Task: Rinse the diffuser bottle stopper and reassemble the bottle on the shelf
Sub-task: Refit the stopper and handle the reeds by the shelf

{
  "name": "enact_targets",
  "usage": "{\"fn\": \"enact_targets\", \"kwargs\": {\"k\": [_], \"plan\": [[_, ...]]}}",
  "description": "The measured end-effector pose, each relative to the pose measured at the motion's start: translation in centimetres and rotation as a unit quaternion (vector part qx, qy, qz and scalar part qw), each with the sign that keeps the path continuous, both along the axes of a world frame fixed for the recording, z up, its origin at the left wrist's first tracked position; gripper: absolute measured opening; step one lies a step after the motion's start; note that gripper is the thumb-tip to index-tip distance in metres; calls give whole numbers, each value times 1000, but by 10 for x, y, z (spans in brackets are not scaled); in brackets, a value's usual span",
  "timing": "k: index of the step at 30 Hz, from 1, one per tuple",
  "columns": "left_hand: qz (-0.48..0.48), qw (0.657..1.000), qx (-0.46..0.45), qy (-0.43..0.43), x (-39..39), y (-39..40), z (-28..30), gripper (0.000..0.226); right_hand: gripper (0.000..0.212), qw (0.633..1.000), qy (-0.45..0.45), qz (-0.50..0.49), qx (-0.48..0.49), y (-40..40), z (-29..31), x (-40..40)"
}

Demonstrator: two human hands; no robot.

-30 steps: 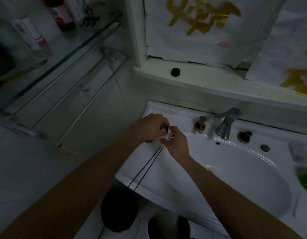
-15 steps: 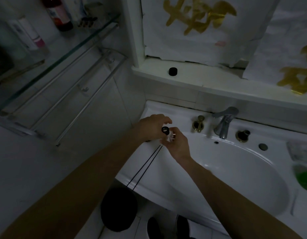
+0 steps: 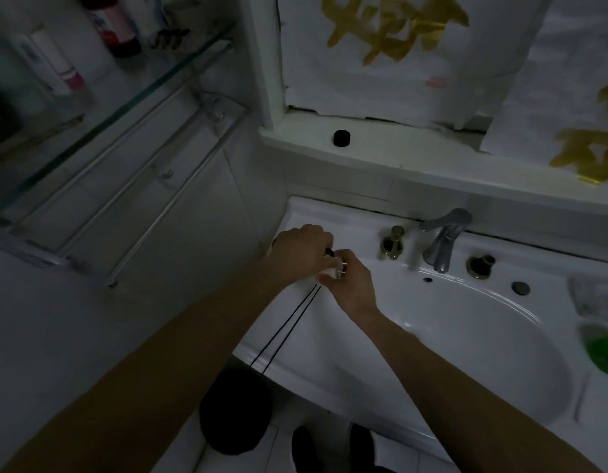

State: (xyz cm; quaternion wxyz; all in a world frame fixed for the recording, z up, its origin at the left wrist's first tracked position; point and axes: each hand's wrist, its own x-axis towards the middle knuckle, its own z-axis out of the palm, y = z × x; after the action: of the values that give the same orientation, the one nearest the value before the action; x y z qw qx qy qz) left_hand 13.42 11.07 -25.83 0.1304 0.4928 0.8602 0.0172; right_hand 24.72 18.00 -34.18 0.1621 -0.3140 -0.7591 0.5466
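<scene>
Head view, dim bathroom light. Both hands meet over the left rim of the white sink (image 3: pixel 330 367). Left hand (image 3: pixel 302 250) comes in from the left with fingers curled down over the top of a small clear diffuser bottle (image 3: pixel 331 272); its grip looks closed around the bottle's dark neck, though the fingertips themselves are hidden. Right hand (image 3: pixel 350 285) sits just beside and below, fingers curled round the bottle's pale glass body. A small dark round piece, possibly the stopper (image 3: pixel 329 251), shows between the two hands at the bottle top; too small to tell if it is seated.

Two thin black reed sticks (image 3: pixel 285 331) slant down and left from under the hands across the sink's front rim.

Chrome faucet (image 3: pixel 444 240) stands at the back of the basin, with a brass knob (image 3: pixel 392 242) to its left and another brass fitting (image 3: pixel 480 266) to its right. Small black cap (image 3: pixel 341 138) rests on the white ledge above the sink. Glass shelf (image 3: pixel 132 104) on the left wall carries tubes and a red bottle (image 3: pixel 116 25). Green item (image 3: pixel 602 349) lies at the far right edge, blurred.
</scene>
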Motion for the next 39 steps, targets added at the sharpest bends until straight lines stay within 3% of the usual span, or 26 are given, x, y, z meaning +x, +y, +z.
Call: {"fn": "enact_targets", "kwargs": {"k": [4, 9, 11, 14, 17, 22, 25, 28, 33, 39], "plan": [[-34, 998, 41, -33, -1, -2, 3, 30, 32, 1000, 6, 1, -2, 0, 2, -1], [11, 1000, 14, 7, 1, 1, 7, 48, 32, 1000, -1, 1, 9, 0, 2, -3], [10, 999, 15, 30, 1, 0, 5, 41, 32, 1000, 4, 3, 12, 1, 3, -4], [1, 1000, 28, -12, -1, -2, 4, 33, 33, 1000, 8, -1, 7, 0, 2, -3], [2, 999, 25, -48, 0, -4, 5, 56, 31, 1000, 7, 0, 6, 0, 1, -3], [-2, 999, 18, 39, 3, -1, 2, 39, 32, 1000, 3, 5, 4, 1, -3, -2], [-18, 999, 29, -32, -2, -3, 1, 31, 34, 1000, 7, 4, -1, 0, -2, -1], [-7, 996, 23, -81, -2, -3, 2, 49, 33, 1000, 9, 2, 1, 1, 1, -1], [-3, 999, 3, 49, 6, 0, 2, 41, 33, 1000, 5, 6, 12, 1, 2, -1], [-28, 999, -13, 23, 5, 1, 3, 32, 34, 1000, -3, 20, 11, -1, -6, -2]]}}
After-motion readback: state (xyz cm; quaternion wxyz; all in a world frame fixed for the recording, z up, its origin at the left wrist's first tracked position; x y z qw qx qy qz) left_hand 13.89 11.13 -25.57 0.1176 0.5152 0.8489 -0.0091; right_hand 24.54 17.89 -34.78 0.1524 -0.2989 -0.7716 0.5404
